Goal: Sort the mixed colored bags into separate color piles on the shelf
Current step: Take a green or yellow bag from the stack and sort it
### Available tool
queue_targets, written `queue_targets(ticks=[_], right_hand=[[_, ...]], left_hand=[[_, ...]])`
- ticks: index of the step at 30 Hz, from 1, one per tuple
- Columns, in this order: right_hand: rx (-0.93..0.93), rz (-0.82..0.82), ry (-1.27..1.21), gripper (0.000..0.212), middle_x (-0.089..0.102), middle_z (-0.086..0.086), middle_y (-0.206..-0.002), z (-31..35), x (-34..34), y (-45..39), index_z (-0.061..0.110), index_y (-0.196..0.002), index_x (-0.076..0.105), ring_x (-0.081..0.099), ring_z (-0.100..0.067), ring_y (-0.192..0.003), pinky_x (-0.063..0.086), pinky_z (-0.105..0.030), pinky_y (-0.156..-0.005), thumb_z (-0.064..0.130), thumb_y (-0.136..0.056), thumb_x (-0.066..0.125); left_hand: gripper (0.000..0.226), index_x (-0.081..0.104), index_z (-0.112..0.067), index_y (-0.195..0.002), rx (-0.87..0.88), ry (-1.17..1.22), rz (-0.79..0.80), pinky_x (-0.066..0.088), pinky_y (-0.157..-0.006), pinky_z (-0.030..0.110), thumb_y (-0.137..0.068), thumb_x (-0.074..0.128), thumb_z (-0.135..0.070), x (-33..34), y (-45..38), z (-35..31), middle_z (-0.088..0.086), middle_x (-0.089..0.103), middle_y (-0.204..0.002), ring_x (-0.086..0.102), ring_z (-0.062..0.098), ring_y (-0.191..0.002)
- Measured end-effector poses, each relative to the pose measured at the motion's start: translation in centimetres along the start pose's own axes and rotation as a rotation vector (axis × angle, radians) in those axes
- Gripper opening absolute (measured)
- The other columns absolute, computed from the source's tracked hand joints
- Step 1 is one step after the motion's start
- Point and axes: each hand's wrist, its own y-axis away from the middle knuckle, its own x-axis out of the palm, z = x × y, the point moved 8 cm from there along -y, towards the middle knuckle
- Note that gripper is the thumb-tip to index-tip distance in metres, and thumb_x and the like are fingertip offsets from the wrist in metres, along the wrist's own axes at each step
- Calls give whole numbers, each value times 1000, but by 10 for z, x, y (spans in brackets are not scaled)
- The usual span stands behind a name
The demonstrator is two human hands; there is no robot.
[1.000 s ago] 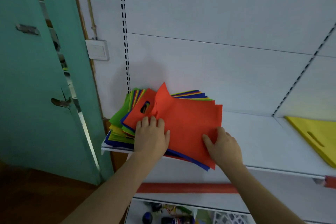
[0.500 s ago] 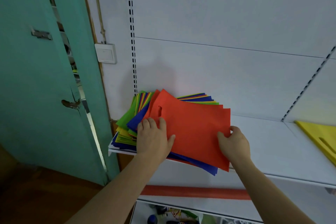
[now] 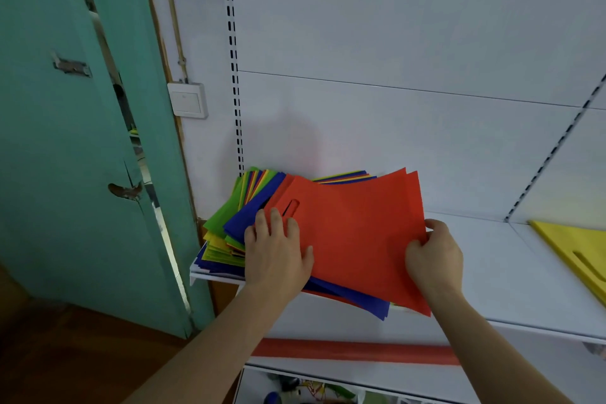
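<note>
Two hands on the job: the left hand [image 3: 275, 249] lies flat, fingers straight, pressing on the mixed pile of bags [image 3: 229, 233] just below the handle slot of the top red bag [image 3: 357, 236]; the right hand [image 3: 433, 259] curls its fingers round that bag's right edge and pinches it. The pile sits at the left end of the shelf [image 3: 511, 285], up against the back panel, and its front corner overhangs the shelf's front edge. The red bag's right edge looks like two layers, so the pinch may have caught a second red one; can't tell for sure. Step in hand, as I read it: peel the top red off the stack. To do it well, keep the left palm down on the blue and green layers as an anchor, lift the right edge first, then slide right along the shelf rather than pulling toward the front edge, since the overhanging corner would likely drag loose bags off. Thin fabric probably clings, so check only red comes away. A yellow bag [image 3: 577, 252] lies at the right end of the shelf, well apart; the red pile should probably start on the bare stretch between it and the stack. Most of the sorting looks undone.
</note>
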Motion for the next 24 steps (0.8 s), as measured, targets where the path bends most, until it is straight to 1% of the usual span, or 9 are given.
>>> queue_targets(ticks=[2, 4, 6, 11, 14, 17, 19, 22, 24], right_hand=[[38, 18, 21, 40, 69, -16, -116, -6, -2, -5, 10, -128, 63, 63, -40, -107, 53, -49, -96, 10, -90, 51], [65, 78, 15, 20, 71, -13, -91, -10, 2, -8, 12, -97, 69, 64, -37, -85, 56, -48, -83, 12, -87, 52], [55, 109, 31, 14, 68, -8, -76, -11, 6, -9, 15, -83, 66, 63, -33, -74, 56, -44, -74, 13, -88, 53], [-16, -9, -45, 17, 60, -1, -96, -9, -2, -17, 16, -117, 58, 53, -27, -88, 41, -38, -80, 19, -101, 53], [-137, -54, -145, 14, 63, 6, -95, 3, -14, -17, 22, -118, 56, 57, -24, -87, 42, -38, -80, 21, -104, 54], [-191, -80, -251, 11, 65, 13, -93, 8, -30, -14, 33, -112, 51, 61, -11, -83, 45, -39, -74, 24, -106, 53], [-199, -108, -316, 13, 64, 15, -91, 9, -40, -14, 37, -109, 49, 60, -2, -82, 44, -37, -69, 24, -106, 52], [-235, -146, -382, 10, 62, 27, -92, 16, -54, -13, 36, -109, 47, 58, 4, -82, 42, -35, -67, 26, -106, 51], [-256, -170, -399, 7, 61, 29, -92, 20, -62, -11, 35, -109, 46, 58, 3, -80, 41, -35, -65, 31, -104, 49]], left_hand=[[78, 39, -14, -155, -18, -21, 26, 31, -118, 56, -99, 32, -68, 5, 1, 1, 21, 37, -162, 29, 44, -149], [78, 43, -13, -151, -12, -41, 26, 30, -118, 56, -99, 30, -69, 8, 2, 0, 20, 44, -157, 34, 42, -147], [79, 51, -12, -146, -23, -48, 27, 30, -118, 56, -98, 29, -72, 8, 1, 0, 19, 49, -153, 36, 41, -146], [79, 54, -14, -142, -63, -29, -2, 35, -113, 54, -97, 29, -74, 1, -7, 3, 16, 52, -151, 40, 37, -142], [76, 45, -13, -150, -99, 79, -41, 42, -110, 50, -100, 32, -69, -6, -22, 11, 12, 54, -149, 47, 33, -138], [85, 32, -12, -160, -120, 310, -46, 47, -108, 50, -99, 38, -71, -12, -45, 19, 10, 51, -154, 50, 31, -138], [74, 34, -17, -159, -150, 564, -26, 50, -106, 49, -102, 44, -63, -10, -61, 24, 5, 55, -150, 54, 27, -136], [32, 59, -28, -137, -246, 1047, 48, 55, -91, 41, -107, 50, -36, -5, -78, 29, -8, 69, -122, 67, 16, -106], [22, 71, -30, -113, -277, 1231, -20, 58, -88, 43, -107, 51, -21, -10, -84, 32, -7, 76, -108, 70, 15, -94]])
